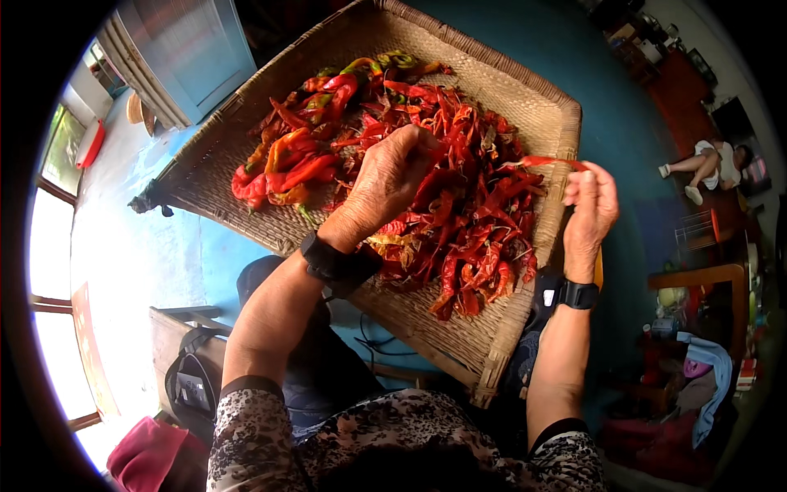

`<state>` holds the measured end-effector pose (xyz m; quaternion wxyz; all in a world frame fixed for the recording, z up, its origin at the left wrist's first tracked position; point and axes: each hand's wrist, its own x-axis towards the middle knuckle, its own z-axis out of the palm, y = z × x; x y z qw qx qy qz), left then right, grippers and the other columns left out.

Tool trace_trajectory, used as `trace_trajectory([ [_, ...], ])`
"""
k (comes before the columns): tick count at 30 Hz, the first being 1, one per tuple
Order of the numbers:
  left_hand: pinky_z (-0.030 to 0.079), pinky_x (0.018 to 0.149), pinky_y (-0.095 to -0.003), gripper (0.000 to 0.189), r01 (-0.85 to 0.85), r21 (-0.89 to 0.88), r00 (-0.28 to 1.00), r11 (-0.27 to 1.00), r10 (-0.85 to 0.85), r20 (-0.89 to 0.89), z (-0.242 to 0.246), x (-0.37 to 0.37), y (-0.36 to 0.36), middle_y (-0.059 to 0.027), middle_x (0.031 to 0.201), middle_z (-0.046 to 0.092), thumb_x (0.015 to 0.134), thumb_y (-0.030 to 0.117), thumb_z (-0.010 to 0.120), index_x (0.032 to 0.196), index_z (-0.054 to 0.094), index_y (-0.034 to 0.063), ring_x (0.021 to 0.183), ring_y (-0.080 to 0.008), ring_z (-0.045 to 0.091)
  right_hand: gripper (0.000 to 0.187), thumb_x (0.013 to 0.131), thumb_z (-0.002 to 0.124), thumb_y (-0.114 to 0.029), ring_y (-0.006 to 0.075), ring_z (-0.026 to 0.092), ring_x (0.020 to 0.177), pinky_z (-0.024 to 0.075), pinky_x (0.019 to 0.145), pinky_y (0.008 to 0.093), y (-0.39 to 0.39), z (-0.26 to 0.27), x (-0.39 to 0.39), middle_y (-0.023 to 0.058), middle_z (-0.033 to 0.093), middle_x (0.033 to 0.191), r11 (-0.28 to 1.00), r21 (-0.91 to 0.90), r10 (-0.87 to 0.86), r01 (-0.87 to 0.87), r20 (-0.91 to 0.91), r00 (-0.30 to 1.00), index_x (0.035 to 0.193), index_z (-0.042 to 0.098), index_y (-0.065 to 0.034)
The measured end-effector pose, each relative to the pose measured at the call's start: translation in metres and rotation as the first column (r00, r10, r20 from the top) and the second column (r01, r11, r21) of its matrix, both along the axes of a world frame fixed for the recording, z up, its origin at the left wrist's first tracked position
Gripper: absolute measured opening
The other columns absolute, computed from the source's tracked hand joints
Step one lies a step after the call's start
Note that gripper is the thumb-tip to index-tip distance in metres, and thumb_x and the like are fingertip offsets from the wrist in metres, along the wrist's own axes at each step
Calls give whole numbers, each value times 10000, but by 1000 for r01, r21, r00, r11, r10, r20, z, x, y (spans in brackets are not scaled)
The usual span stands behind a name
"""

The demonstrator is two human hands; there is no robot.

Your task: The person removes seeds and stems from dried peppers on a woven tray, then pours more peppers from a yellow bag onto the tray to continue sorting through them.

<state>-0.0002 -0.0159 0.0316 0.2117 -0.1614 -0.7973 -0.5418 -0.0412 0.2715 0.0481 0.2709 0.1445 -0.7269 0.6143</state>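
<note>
A woven basket tray [424, 307] with a wrapped rim lies before me, tilted in the view. On its right part is a heap of dried red chili peppers [486, 215]; on its left part lie glossier red, orange and green peppers [301, 163]. My left hand [393, 172] is above the middle of the heap with its fingers curled; its fingertips are partly hidden, so whether it holds a pepper cannot be told. My right hand [590, 209], over the tray's right rim, pinches a single red chili pepper [547, 161] by one end, its thin stem pointing left.
A wooden bench [163, 326] with a black bag [193, 381] stands at lower left, near a dark pink cloth [147, 452]. A wooden chair [707, 275] with clothes is at lower right. Another person [713, 165] sits far right. A blue door [190, 55] is at upper left.
</note>
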Motion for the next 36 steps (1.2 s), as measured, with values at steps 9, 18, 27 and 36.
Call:
trace_trajectory([
  [9, 459, 730, -219, 109, 85, 248, 965, 965, -141, 220, -15, -9, -6, 28, 907, 563, 930, -5, 556, 1015, 556, 63, 818, -47, 515, 273, 928, 603, -256, 237, 618, 847, 497, 744, 350, 96, -15, -14, 128, 659, 989, 149, 739, -701, 657, -389, 598, 1085, 619, -33],
  [18, 517, 740, -265, 119, 307, 170, 933, 936, -332, 142, 1, 10, 26, -15, 902, 631, 896, 45, 644, 991, 572, 52, 876, -91, 606, 270, 859, 667, -144, 165, 630, 788, 503, 737, 280, -35, -10, 35, 68, 668, 852, 839, 486, 150, -245, 225, 963, 1097, 639, -19],
  [27, 534, 827, -354, 236, -79, -254, 993, 964, 53, -106, 17, -3, -16, -138, 1057, 647, 884, 115, 656, 1101, 601, 41, 1012, -248, 641, 236, 944, 613, -237, 69, 581, 708, 460, 637, 224, -37, -1, 32, 20, 657, 770, 975, 158, 132, -157, 158, 979, 956, 669, -8],
  [36, 454, 884, -483, 554, -524, -715, 761, 463, 632, -149, -32, -37, -123, -128, 1328, 472, 801, 378, 679, 1261, 529, 108, 1106, -362, 510, 245, 924, 603, -236, 174, 620, 716, 494, 708, 303, 115, -17, -6, 140, 690, 874, 629, 642, -612, 438, 62, 789, 1008, 642, -10],
])
